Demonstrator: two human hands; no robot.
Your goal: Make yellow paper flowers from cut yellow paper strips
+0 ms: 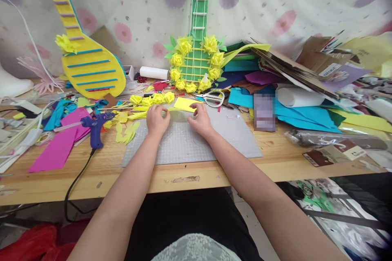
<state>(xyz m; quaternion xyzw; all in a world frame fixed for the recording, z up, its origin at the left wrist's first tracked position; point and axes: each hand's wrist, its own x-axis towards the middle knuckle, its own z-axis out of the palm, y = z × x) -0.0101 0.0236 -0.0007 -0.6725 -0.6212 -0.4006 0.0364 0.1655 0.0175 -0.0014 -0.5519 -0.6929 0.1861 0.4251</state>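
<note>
A narrow yellow paper strip (180, 110) stretches between my two hands above the grey cutting mat (186, 142). My left hand (157, 121) pinches its left end between thumb and fingers. At the other end, my right hand (200, 119) closes on the strip in a similar pinch. Just behind the strip lies a flat yellow paper piece (185, 103). Several yellow paper flowers (153, 98) sit in a row beyond my left hand. White-handled scissors (214, 98) rest behind my right hand.
A blue glue gun (96, 128) stands on the left, its cord (72, 187) running over the table edge. Green (199, 55) and yellow (94, 69) paper instruments lean at the back. Magenta paper (55, 149), blue sheets (306, 116) and cardboard (290, 67) crowd both sides.
</note>
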